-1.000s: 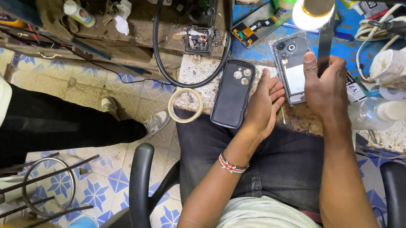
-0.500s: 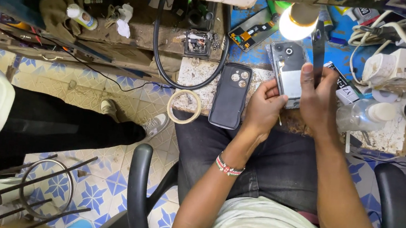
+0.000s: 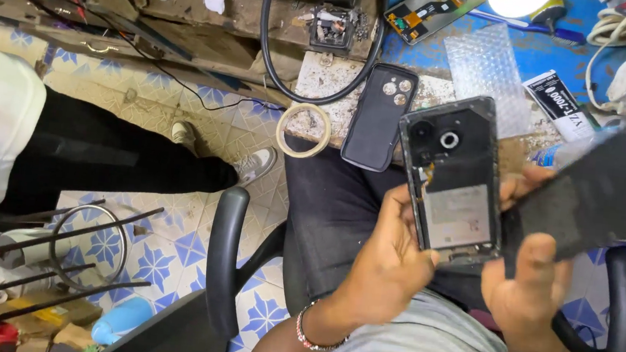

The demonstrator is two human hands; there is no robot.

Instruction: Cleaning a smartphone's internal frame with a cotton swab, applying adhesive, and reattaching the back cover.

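My left hand (image 3: 389, 264) grips the left edge of an opened phone (image 3: 453, 189), held over my lap with its battery and camera holes showing. In my right hand (image 3: 528, 285) is the phone's detached black back cover (image 3: 602, 188), tilted up and away to the right, blurred. Fingertips of that hand also show behind the phone's right edge. A dark phone case (image 3: 378, 117) lies on the bench edge just beyond the phone.
A tape roll (image 3: 303, 131) and a looped black cable (image 3: 314, 84) sit left of the case; bubble wrap (image 3: 488, 66) and a lamp (image 3: 517, 0) lie behind. Another person's black trouser leg (image 3: 101, 152) and shoe (image 3: 257, 164) stand left. A chair armrest (image 3: 225, 252) flanks me.
Both hands came off the bench toward my body with the phone. The back cover now stands apart from the phone, swung out to the right.
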